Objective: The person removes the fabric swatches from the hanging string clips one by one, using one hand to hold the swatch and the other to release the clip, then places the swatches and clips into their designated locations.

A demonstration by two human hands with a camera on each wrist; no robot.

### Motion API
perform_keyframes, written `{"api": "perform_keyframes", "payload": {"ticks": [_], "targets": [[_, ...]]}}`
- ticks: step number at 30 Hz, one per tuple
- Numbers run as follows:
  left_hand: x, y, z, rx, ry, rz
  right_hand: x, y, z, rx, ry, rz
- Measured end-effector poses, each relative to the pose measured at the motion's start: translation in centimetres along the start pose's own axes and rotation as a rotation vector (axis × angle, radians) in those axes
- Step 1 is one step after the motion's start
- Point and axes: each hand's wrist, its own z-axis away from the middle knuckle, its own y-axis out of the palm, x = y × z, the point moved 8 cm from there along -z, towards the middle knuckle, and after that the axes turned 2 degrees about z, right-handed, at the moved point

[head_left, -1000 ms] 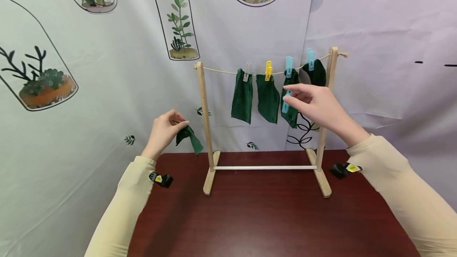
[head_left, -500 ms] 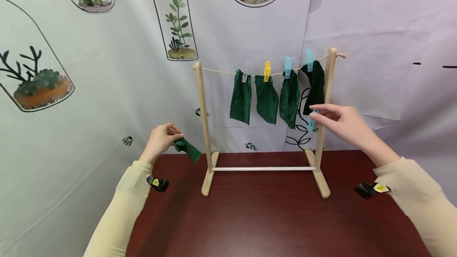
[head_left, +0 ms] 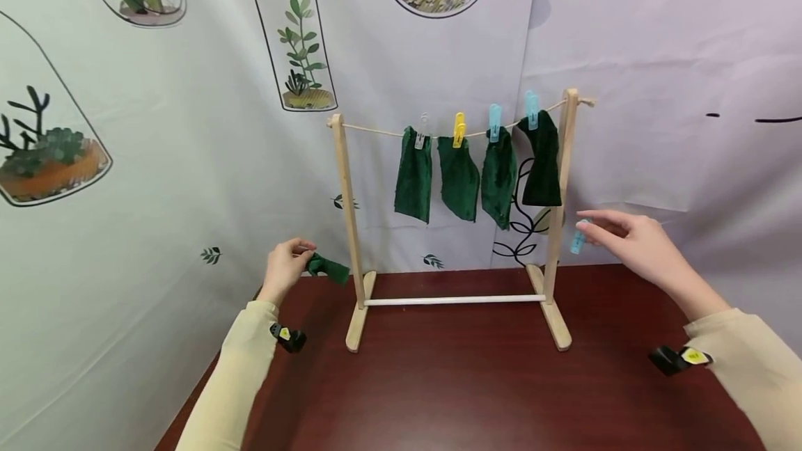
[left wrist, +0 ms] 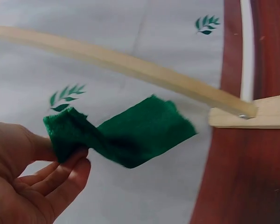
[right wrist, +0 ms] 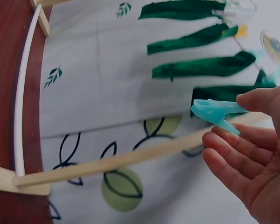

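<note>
1. Left hand [head_left: 287, 273]: pinching loose green cloth [head_left: 335, 270], twisted, long axis pointing rightward toward nearby left post [head_left: 349, 211].
2. Right hand [head_left: 634, 241]: pinching blue clothespin [head_left: 577, 242], just outside right post [head_left: 564, 159].
3. Rope [head_left: 374, 130]: above both; bare left stretch nearer the cloth.

Your head view is looking down at the rack [head_left: 454, 301]; from nearer, your wrist views are facing its left post [left wrist: 126, 64] and right post [right wrist: 130, 157], sharing the white bar [right wrist: 20, 93].

On the desk [head_left: 476, 381], a rack [head_left: 454, 301] bears four cloths [head_left: 460, 179]; at its eight o'clock the left grip [head_left: 285, 270] has a fifth [head_left: 331, 269], at three the right grip [head_left: 639, 243] a peg [head_left: 577, 242].
</note>
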Motion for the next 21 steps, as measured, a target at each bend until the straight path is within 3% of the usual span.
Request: {"api": "perform_keyframes", "payload": {"ticks": [4, 9, 16, 21], "targets": [[1.3, 1.1, 0.8, -0.036, -0.02, 0.015, -2.3, 0.3, 0.8, -0.023, 0.039, 0.012], [2.6, 2.6, 1.6, -0.039, -0.063, 0.055, -5.1, 1.2, 1.9, -0.029, 0.098, 0.02], [3.9, 3.6, 2.2, -0.066, -0.13, 0.093, -7.2, 2.8, 2.9, -0.018, 0.134, 0.058], [4.6, 4.1, 2.0, -0.062, -0.179, 0.108, -8.4, 4.4, 3.6, 0.013, 0.15, 0.086]]}}
